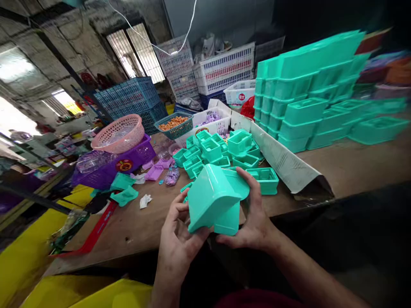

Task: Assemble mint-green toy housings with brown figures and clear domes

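Two turquoise plastic pieces are held up together over the table's front edge. A larger piece with a curved edge faces me, and my left hand grips its left side and lower edge. Behind it sits a second turquoise piece, partly hidden, and my right hand closes round its right side, thumb below and fingers above. Whether the two are joined I cannot tell. Just beyond my hands lies a heap of small turquoise boxes, open side up.
Stacked turquoise boxes rise at the right behind a long white cardboard strip. At the left are a pink basket, a purple crate and loose turquoise pieces. A basket of orange parts stands farther back.
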Demonstrator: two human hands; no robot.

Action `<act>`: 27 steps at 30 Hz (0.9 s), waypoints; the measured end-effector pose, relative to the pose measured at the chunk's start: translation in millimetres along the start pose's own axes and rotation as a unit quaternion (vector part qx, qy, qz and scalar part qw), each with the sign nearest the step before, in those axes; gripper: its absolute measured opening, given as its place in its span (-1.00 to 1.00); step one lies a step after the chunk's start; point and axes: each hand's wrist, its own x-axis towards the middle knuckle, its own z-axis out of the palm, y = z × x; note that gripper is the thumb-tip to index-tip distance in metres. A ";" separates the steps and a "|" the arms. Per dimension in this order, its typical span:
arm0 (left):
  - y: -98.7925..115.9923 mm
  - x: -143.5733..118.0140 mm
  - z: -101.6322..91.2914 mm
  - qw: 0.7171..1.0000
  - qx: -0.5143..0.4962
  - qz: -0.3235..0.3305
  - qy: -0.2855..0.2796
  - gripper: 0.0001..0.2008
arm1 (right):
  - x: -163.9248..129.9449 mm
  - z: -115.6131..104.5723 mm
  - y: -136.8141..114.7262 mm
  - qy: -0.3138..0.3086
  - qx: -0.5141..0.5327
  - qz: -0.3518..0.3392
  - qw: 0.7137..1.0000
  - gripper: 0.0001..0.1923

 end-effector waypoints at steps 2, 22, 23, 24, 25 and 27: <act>-3.4 -3.8 -6.2 0.999 0.017 0.036 0.006 -0.38 | -0.7 -3.3 1.9 -0.026 0.003 0.007 1.000 0.55; -10.8 19.3 -27.3 0.973 0.083 0.193 -0.101 0.21 | -7.5 20.1 -8.6 -0.076 0.376 0.197 0.902 0.44; -12.0 20.4 -27.2 0.979 0.053 0.178 -0.084 0.21 | -7.8 23.0 -8.8 -0.057 0.407 0.210 0.887 0.38; -12.6 21.3 -27.0 0.984 0.030 0.165 -0.067 0.19 | -7.9 25.6 -9.3 -0.039 0.433 0.221 0.873 0.33; -12.9 22.1 -26.6 0.987 0.018 0.152 -0.056 0.16 | -7.7 27.7 -9.8 -0.026 0.449 0.229 0.863 0.27; -13.3 23.7 -24.9 0.991 0.027 0.115 -0.057 0.09 | -6.8 30.3 -11.0 -0.014 0.452 0.247 0.857 0.18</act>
